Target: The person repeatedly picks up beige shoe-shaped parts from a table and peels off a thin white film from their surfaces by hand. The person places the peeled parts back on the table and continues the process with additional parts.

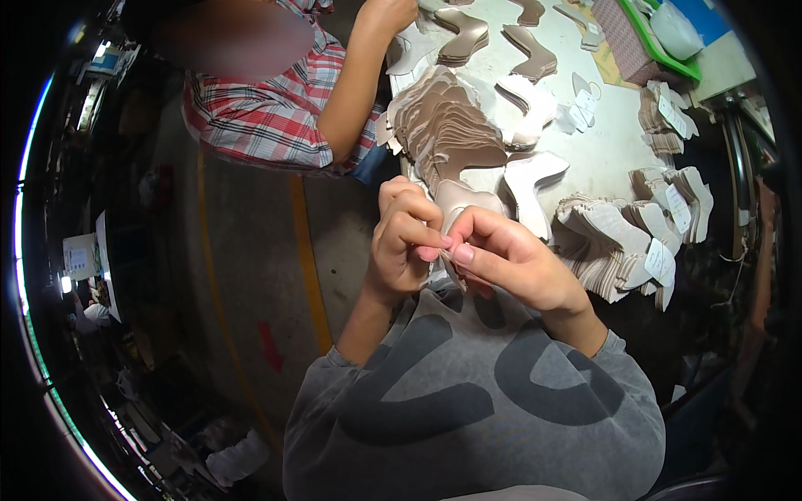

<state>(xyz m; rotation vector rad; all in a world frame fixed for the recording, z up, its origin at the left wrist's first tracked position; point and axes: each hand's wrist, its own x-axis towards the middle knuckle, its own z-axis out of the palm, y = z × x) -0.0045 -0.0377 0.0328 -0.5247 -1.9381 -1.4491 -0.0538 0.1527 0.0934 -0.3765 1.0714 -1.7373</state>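
My left hand (401, 242) and my right hand (525, 267) meet in front of my chest at the table's near edge. Both are closed, with thumbs and fingertips pinching the edge of a thin, pale shoe upper piece (452, 269). Fingers cover most of this piece. Just beyond my hands, a smooth cream cut piece (464, 197) shows; I cannot tell whether it joins what I hold. Behind it, a tall fanned heap of brown and beige cut pieces (443, 125) leans on the table.
The white table (622, 154) carries white curved pieces (533, 185) and brown stacks (462, 37). Tagged bundles (614, 238) crowd its right side. A green-rimmed basket (639, 42) stands at the far right. At the left, a person in a checked shirt (251, 117) reaches over the table.
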